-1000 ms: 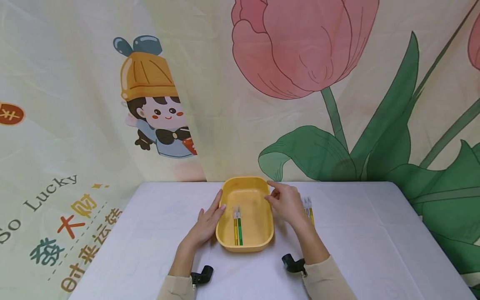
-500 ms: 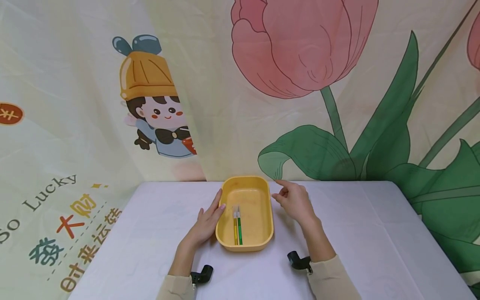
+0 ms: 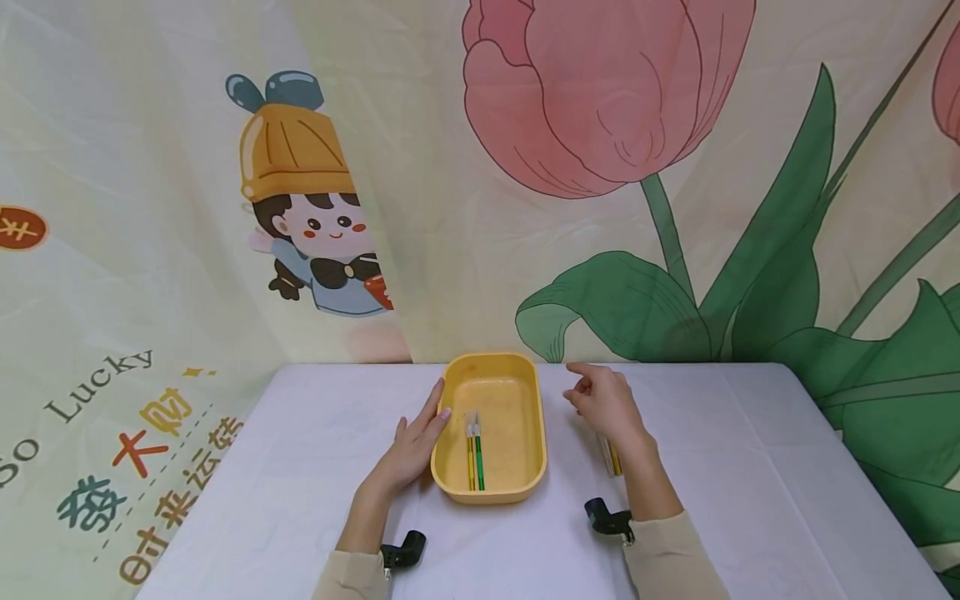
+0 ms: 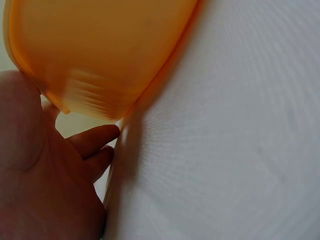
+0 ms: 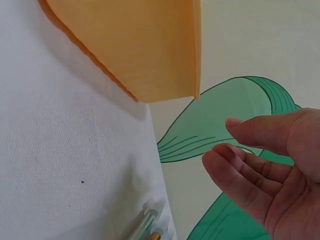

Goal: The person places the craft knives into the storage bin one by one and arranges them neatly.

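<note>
A yellow plastic tray point(image 3: 517, 433) stands on the table. Two slim pens with clear tips, one yellow point(image 3: 471, 458) and one green point(image 3: 480, 458), lie side by side in its left part. My left hand point(image 3: 408, 450) holds the tray's left side, thumb over the rim and fingers along the outer wall. Right of the tray, my right hand point(image 3: 607, 404) is raised above the table, fingers loosely bent, holding nothing. Beneath its wrist lie more slim pens point(image 3: 613, 458), partly hidden; the right wrist view shows a greenish pen point(image 5: 145, 225) and a yellow one point(image 5: 156, 235).
A white cloth point(image 3: 750, 483) covers the table. Behind its back edge hangs a printed curtain point(image 3: 435, 208) with a tulip and a cartoon figure. Each wrist carries a black camera, such as the right one point(image 3: 607, 518).
My right hand has drawn away from the tray's right rim, moving right. The pens beneath it now show left of the wrist. Left hand and tray stay in place.
</note>
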The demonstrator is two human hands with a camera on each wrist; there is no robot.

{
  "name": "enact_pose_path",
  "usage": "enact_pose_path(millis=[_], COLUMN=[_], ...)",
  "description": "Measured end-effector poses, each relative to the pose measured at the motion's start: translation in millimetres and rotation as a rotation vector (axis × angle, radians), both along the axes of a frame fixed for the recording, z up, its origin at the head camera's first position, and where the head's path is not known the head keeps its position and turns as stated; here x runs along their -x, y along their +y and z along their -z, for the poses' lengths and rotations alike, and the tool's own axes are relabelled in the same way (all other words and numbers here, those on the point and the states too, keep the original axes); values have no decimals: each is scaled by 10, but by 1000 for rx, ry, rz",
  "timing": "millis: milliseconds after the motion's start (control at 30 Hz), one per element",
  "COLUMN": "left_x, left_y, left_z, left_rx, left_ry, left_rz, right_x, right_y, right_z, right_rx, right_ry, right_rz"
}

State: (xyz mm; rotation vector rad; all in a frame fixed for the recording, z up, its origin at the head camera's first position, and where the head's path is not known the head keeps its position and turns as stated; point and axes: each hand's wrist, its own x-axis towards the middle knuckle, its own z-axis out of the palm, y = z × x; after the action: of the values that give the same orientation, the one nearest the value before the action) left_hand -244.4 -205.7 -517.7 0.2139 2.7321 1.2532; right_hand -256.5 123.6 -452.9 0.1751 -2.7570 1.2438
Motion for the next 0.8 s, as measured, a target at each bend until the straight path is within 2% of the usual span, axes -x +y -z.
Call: enact_pose_path(millis=[533,800], left_x=[-19,-14], left_y=[-5,-1], left_z=[-25,-29], left_rx=[2,2], left_ry=[-11,-7], left_rz=[5,7], right_x=[25,50], right_y=[128,174], right_z=[65,107], right_rx=[-38,-72], right_ry=[-92,-105], right_rz=[39,51])
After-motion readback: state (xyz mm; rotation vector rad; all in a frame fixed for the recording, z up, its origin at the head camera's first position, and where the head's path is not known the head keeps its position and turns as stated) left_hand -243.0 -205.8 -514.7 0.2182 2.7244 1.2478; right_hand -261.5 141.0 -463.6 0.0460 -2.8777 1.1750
